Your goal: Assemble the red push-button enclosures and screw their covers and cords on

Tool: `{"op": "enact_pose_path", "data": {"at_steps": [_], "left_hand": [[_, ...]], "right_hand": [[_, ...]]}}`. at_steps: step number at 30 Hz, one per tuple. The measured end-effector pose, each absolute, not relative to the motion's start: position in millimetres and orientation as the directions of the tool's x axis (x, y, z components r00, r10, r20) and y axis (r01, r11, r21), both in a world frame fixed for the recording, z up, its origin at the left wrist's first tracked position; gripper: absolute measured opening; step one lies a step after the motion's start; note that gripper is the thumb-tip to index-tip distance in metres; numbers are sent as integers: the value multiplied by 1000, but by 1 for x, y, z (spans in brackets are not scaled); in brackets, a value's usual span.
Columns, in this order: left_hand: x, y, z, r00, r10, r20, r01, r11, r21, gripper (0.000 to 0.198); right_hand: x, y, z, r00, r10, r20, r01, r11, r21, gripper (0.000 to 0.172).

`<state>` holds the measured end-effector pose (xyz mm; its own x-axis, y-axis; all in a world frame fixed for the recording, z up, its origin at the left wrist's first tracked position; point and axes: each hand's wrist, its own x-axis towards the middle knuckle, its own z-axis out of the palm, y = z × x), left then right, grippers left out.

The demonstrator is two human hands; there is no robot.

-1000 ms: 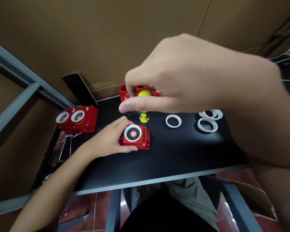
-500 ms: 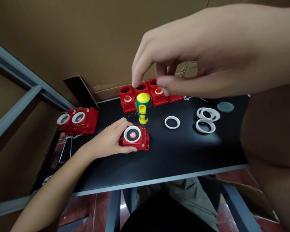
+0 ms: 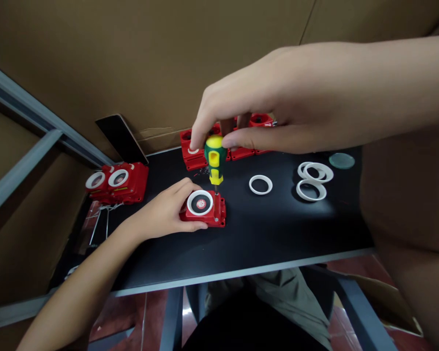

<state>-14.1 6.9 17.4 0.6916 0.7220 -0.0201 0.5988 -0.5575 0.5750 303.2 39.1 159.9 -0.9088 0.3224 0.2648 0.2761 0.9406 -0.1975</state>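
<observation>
Pressed against the black table top, a red plastic housing (image 3: 219,214) carries a white ring (image 3: 189,206) around a dark disc with a red-and-white label. My left hand (image 3: 173,207) grips this housing from its left side, thumb at the near edge and fingers behind. A green-and-yellow screwdriver (image 3: 214,158) stands nearly upright, its tip at the housing's far right corner screw. My right hand (image 3: 256,107) is closed on the top of its handle with thumb and index finger. A second screw shows at the housing's near right corner.
A loose white ring (image 3: 261,185) lies right of the housing, with several stacked rings (image 3: 311,190) and a clear disc (image 3: 341,161) beyond. More red housings line the back (image 3: 192,158) and left (image 3: 133,183). A dark phone-like slab (image 3: 121,139) leans on the cardboard wall (image 3: 161,63).
My right hand has come down and left onto the screwdriver handle, which stood free before. The handle has tilted slightly. My left hand and the housing have stayed put.
</observation>
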Motion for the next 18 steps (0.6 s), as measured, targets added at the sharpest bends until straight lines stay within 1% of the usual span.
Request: {"op": "enact_pose_path", "data": {"at_steps": [3,7,11,18], "left_hand": [[-14,6,18,693,721,-16,595,-559,577,64],[-14,7,18,695,719,-18,590,-556,585,63],[-15,8,17,701,713,-17,584,-561,587,65],[-15,7,18,700,713,-20,586,-559,587,65]], "right_hand": [[304,41,158,-901,353,251,306,929,-210,34],[303,41,156,-902,339,268,297,937,-183,36],[299,40,154,-903,339,264,299,937,-182,32],[286,35,153,-896,349,273,341,937,-80,25]]}}
